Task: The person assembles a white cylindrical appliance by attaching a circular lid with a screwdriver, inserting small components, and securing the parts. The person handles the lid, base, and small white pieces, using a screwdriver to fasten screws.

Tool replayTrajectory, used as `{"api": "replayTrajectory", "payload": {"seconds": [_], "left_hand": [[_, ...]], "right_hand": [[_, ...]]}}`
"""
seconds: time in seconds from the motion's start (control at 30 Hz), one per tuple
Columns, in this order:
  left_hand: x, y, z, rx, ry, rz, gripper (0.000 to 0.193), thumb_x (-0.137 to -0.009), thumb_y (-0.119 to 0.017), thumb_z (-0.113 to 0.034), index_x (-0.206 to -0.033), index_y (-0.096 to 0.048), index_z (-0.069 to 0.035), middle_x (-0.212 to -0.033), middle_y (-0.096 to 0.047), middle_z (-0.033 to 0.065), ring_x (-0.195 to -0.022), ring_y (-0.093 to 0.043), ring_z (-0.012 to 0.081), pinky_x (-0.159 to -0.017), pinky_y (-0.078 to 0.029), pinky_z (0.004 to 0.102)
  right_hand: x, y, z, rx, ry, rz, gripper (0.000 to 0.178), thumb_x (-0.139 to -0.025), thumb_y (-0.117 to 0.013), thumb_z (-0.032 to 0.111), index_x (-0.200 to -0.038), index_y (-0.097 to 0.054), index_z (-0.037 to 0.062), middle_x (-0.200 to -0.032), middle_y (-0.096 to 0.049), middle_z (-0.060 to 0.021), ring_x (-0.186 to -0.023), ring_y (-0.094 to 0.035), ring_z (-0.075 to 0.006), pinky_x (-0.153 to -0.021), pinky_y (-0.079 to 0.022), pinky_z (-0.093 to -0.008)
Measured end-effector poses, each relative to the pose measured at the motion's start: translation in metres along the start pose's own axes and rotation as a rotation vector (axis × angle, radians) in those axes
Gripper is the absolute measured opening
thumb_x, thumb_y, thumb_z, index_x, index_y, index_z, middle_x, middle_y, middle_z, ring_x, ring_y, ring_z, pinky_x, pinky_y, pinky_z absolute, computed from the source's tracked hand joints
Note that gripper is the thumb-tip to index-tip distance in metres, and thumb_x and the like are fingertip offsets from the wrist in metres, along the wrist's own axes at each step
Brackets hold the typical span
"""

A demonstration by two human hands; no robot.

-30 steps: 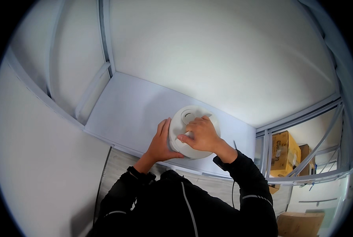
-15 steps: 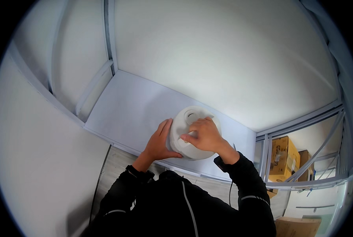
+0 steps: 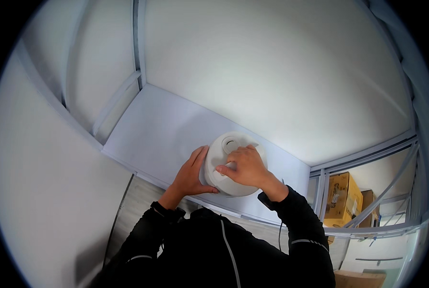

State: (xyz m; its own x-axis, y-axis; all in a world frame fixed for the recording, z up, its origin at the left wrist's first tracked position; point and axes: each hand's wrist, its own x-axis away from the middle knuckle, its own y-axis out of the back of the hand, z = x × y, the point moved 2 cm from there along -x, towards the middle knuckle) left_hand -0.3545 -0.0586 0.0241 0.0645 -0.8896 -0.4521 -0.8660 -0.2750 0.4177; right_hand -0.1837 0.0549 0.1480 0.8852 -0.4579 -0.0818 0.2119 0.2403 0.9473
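A white, rounded appliance [image 3: 218, 161] with a circular vent [image 3: 230, 143] on its top stands on the pale shelf [image 3: 161, 115]. My left hand [image 3: 190, 175] cups its left side, fingers along the wall and the thumb at the near edge. On top, my right hand [image 3: 245, 165] is closed over a raised part, with the thumb pointing left. That raised part is mostly hidden under the fingers, so its exact shape cannot be made out.
A white wall panel [image 3: 272, 72] rises behind the shelf, and a grey metal post [image 3: 138, 43] stands at its far left corner. To the right, beyond the frame, are a yellow carton [image 3: 338, 199] and a brown cardboard box [image 3: 358, 278].
The view has shifted slightly. Both hands keep their places on the white appliance, with only a slight movement of the right thumb and fingers over its top.
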Motion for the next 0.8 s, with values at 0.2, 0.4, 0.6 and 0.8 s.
{"api": "replayTrajectory", "payload": {"seconds": [0.2,0.4,0.6,0.8], "left_hand": [[-0.0003,-0.0031,-0.0082,-0.003,0.008,-0.014,0.144,-0.058,-0.096,-0.063,-0.161,-0.025,0.008,-0.16,-0.036,0.0308,-0.144,-0.044,0.0486,-0.117,-0.043,0.0499],[-0.0004,-0.008,-0.0044,-0.031,0.022,-0.049,0.144,-0.058,-0.095,-0.066,-0.16,-0.026,0.009,-0.158,-0.039,0.032,-0.143,-0.045,0.0491,-0.117,-0.043,0.0505],[-0.0008,-0.0074,-0.0043,-0.047,0.001,-0.051,0.142,-0.059,-0.095,-0.066,-0.159,-0.028,0.009,-0.157,-0.041,0.0324,-0.142,-0.047,0.0493,-0.116,-0.044,0.0505],[-0.0006,-0.0067,-0.0045,-0.035,-0.01,-0.06,0.139,-0.061,-0.094,-0.065,-0.159,-0.029,0.009,-0.158,-0.04,0.0322,-0.141,-0.048,0.0491,-0.115,-0.045,0.0501]], "right_hand": [[-0.0011,0.0012,0.0054,0.125,0.029,0.031,0.044,-0.09,-0.074,0.052,-0.078,-0.075,0.0094,-0.076,-0.07,-0.0082,-0.081,-0.067,-0.0305,-0.08,-0.043,-0.0436],[0.0003,-0.003,0.0031,0.145,0.056,-0.012,0.044,-0.089,-0.074,0.053,-0.077,-0.076,0.0103,-0.077,-0.07,-0.0067,-0.081,-0.067,-0.029,-0.078,-0.044,-0.0435],[0.0009,-0.0022,0.0038,0.184,0.054,-0.017,0.045,-0.087,-0.075,0.054,-0.075,-0.075,0.0106,-0.076,-0.07,-0.0057,-0.08,-0.066,-0.0279,-0.078,-0.043,-0.0428],[-0.001,-0.0011,0.0072,0.202,0.057,-0.043,0.048,-0.084,-0.075,0.057,-0.073,-0.076,0.0099,-0.076,-0.073,-0.006,-0.079,-0.069,-0.0272,-0.079,-0.045,-0.0426]]}}
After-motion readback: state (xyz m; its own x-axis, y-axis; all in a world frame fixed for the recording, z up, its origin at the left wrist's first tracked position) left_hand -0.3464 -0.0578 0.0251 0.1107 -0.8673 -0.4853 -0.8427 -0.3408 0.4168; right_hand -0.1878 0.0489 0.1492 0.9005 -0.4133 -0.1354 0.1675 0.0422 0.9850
